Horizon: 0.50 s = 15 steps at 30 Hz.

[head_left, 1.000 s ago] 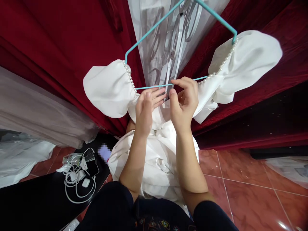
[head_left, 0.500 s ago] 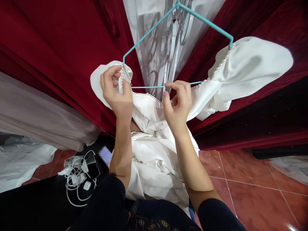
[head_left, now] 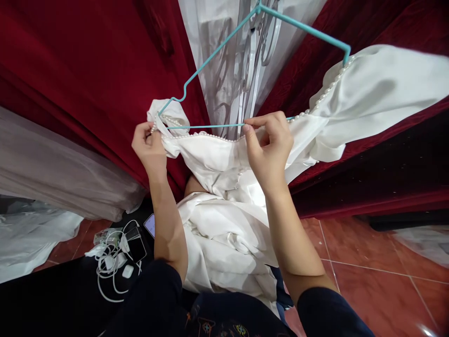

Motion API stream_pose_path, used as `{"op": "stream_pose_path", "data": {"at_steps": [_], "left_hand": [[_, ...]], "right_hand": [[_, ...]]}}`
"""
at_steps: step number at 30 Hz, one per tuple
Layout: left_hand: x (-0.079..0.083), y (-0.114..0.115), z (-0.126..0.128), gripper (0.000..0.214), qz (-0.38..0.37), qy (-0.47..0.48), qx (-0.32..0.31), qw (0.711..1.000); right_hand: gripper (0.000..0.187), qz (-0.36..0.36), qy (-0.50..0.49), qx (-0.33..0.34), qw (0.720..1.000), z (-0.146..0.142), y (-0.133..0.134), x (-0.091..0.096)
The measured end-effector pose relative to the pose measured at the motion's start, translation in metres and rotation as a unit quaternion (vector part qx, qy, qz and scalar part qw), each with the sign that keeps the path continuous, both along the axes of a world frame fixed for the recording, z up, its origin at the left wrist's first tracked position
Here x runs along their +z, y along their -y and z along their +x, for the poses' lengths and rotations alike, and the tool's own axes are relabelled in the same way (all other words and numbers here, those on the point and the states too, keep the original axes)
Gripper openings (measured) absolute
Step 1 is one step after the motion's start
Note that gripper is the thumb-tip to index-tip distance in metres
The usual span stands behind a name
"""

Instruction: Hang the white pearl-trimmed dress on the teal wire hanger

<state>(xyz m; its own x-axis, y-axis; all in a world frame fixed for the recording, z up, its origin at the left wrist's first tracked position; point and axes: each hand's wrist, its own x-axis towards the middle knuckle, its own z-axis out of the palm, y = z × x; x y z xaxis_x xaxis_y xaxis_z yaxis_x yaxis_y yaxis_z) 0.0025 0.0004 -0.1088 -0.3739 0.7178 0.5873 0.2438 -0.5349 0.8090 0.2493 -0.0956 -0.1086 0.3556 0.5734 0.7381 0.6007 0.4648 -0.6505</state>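
Note:
A white satin dress [head_left: 217, 157] with a pearl-beaded neckline hangs on a turquoise hanger [head_left: 220, 46]; its skirt lies bunched over my lap. My left hand [head_left: 149, 142] pinches the pearl edge of the dress by the hanger's left end. The left shoulder notch of the hanger shows bare, with its tip inside the fabric. My right hand [head_left: 270, 140] grips the hanger's thin bottom bar between thumb and index finger, near the middle. At the right, the other puffed sleeve [head_left: 379, 89] hangs from the hanger's right end.
Dark red curtains [head_left: 105, 61] hang left and right, with white cloth and several hangers [head_left: 250, 61] between them. On a black surface at lower left lie tangled white cables [head_left: 105, 267], a white case [head_left: 127, 271] and a phone [head_left: 150, 224]. Red floor tiles [head_left: 375, 276] show at right.
My left hand has moved left and slightly down with the dress's pearl edge, baring the hanger's left notch. The left sleeve is bunched smaller. My right hand and the right sleeve have shifted right.

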Motion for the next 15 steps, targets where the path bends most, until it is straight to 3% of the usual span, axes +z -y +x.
{"op": "stream_pose_path", "data": {"at_steps": [3, 8, 11, 13, 15], "left_hand": [[-0.014, 0.005, 0.000, 0.008, -0.074, -0.011, -0.087, 0.993], [-0.009, 0.010, -0.021, 0.008, -0.170, -0.114, -0.047, 0.978], [-0.010, 0.020, -0.025, 0.015, -0.235, -0.194, -0.070, 0.950], [-0.014, 0.030, -0.016, 0.019, -0.186, -0.213, -0.103, 0.954], [-0.016, 0.039, 0.000, 0.020, -0.062, -0.239, -0.131, 0.960]], "right_hand": [[0.011, 0.003, 0.000, 0.000, 1.000, 0.005, 0.000, 0.000], [0.014, -0.006, 0.004, 0.018, 1.000, 0.006, 0.002, 0.002], [0.015, -0.011, 0.004, 0.027, 1.000, 0.004, 0.001, 0.001], [0.018, -0.011, -0.004, 0.033, 0.999, 0.002, -0.002, 0.000], [0.020, -0.006, -0.011, 0.034, 0.999, 0.002, -0.006, -0.002]]}}
